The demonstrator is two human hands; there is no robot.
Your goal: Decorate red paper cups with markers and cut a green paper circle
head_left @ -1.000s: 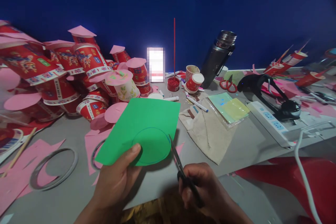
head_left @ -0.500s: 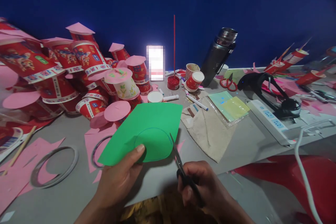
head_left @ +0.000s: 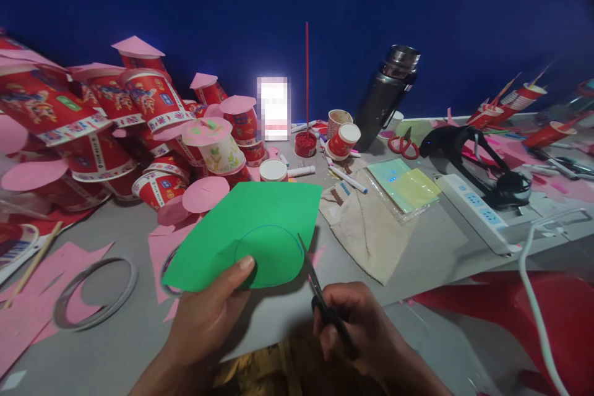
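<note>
My left hand [head_left: 213, 315] pinches a sheet of green paper [head_left: 250, 210], its thumb on top and the other fingers hidden underneath. A circle is drawn on the sheet in blue line, and the lower edge has been cut along part of that curve. In my right hand [head_left: 352, 315] is a pair of black-handled scissors [head_left: 315, 281], fingers wrapped round the handles. The blades point up and away from me, with their tips at the paper's right side by the drawn circle. How far apart the blades stand is hard to see.
Red paper cups with pink paper discs [head_left: 158, 99] are piled at the left. Two grey rings [head_left: 62, 315] and pink paper scraps [head_left: 37, 309] lie nearby. Behind stand a dark thermos [head_left: 385, 99] and a lit screen [head_left: 273, 108]. At right are a power strip [head_left: 473, 210] and red-handled scissors [head_left: 403, 147].
The green sheet's left corner has swung slightly left and up. Both hands keep their grips, and the scissors have hardly moved against the paper. The whole view has shifted slightly.
</note>
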